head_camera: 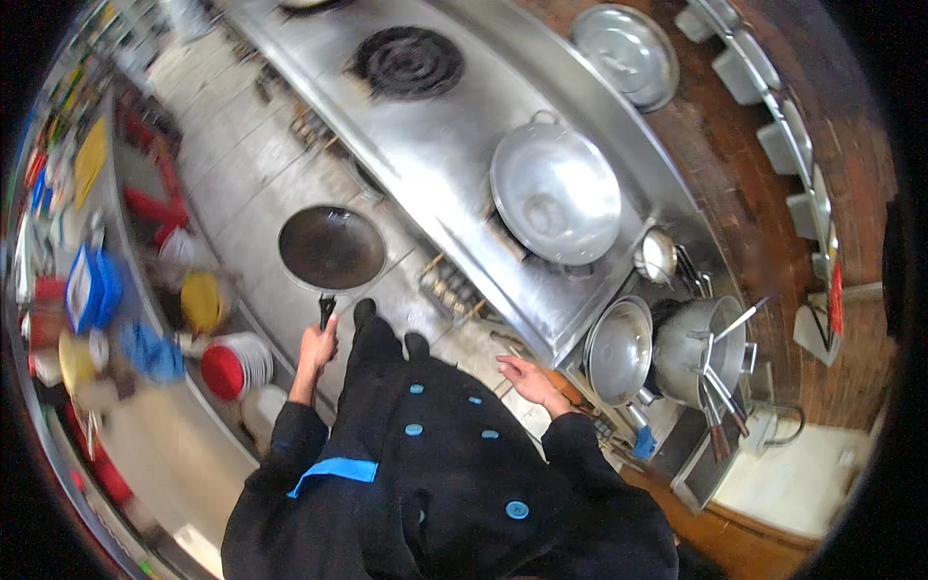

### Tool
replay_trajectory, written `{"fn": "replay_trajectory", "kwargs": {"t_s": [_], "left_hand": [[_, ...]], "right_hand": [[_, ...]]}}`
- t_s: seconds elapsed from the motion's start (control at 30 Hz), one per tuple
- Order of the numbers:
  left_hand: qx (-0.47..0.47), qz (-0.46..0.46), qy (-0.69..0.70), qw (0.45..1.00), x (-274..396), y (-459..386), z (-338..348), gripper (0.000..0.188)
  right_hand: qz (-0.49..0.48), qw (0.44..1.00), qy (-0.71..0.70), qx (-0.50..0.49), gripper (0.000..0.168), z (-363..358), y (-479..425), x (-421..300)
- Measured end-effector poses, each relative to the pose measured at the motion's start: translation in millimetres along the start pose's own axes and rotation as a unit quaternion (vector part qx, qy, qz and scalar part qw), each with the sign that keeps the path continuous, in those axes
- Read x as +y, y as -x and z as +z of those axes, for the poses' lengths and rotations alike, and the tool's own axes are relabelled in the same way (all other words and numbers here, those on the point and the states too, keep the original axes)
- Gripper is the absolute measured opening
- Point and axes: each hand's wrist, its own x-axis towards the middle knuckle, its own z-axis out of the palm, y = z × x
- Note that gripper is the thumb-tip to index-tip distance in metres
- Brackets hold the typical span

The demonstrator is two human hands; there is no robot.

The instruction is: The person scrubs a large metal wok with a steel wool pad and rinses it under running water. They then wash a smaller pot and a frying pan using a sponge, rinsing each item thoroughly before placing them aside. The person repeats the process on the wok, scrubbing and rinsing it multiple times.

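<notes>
My left hand (317, 350) is closed around the black handle of a dark round pan (333, 247), which hangs over the tiled floor, left of the stove. The pan's inside looks dark and glossy, and I see no food in it. My right hand (527, 378) hangs beside the stove's front corner with its fingers apart and nothing in them. On the steel stove top (442, 163) sits a large two-handled metal wok (556, 193), ahead and to the right of that hand. Farther up is a black ringed burner (409, 62).
Right of the stove corner stand stacked metal pans (618, 351) and a large pot (696, 348) with ladles and brushes across it. A white sink (786, 464) lies behind. Along the left runs a steel counter (159, 428) with stacked bowls (235, 366) and a blue cloth (152, 351).
</notes>
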Motion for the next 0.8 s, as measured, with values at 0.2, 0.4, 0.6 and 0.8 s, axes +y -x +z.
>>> {"fn": "replay_trajectory", "kwargs": {"t_s": [0.2, 0.4, 0.6, 0.8], "left_hand": [[-0.051, 0.035, -0.102, 0.993, 31.0, -188.9, 8.8, 0.043], [-0.175, 0.029, -0.099, 0.979, 50.7, -389.1, 57.4, 0.043], [-0.228, 0.189, -0.334, 0.895, 25.4, -558.7, 86.4, 0.020], [-0.171, 0.185, -0.360, 0.898, 16.2, -593.5, 107.3, 0.017]], "right_hand": [[0.057, 0.972, -0.177, 0.145, 0.035, 24.8, -44.6, -77.8], [0.199, 0.946, -0.173, 0.187, 0.031, 99.8, -23.2, -92.5], [0.228, 0.887, -0.351, 0.196, 0.033, 155.1, -44.9, -115.5], [0.268, 0.899, -0.285, 0.195, 0.039, 185.9, -58.8, -80.5]]}}
